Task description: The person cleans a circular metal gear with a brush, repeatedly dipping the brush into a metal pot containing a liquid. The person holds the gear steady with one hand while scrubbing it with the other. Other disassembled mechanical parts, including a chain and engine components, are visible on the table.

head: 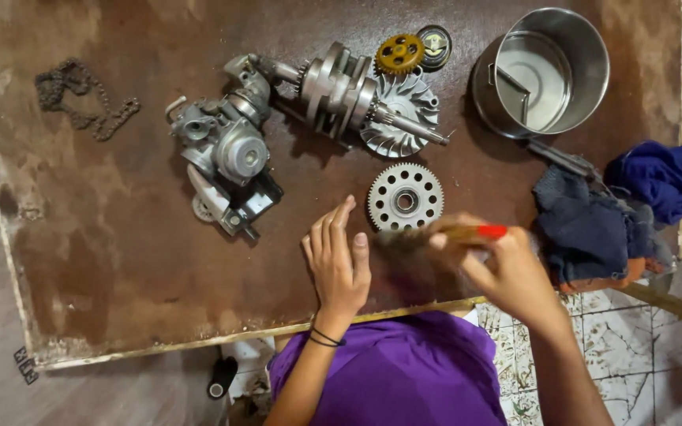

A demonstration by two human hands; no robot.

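My left hand (336,260) lies flat on the brown board (120,237), fingers together and pointing away, holding nothing. My right hand (503,264) grips a brush (444,234) with a yellow and red handle; its blurred bristles sit between the two hands, just below a silver toothed gear (405,197). Further off lie a crankshaft with a finned wheel (369,99), a grey carburettor-like assembly (226,150) and a small yellow gear (399,53).
A steel pot (586,47) stands at the far right. Dark and blue rags (593,225) are heaped at the right edge. A chain (80,99) lies at the far left. The board's near edge (199,341) runs above tiled floor.
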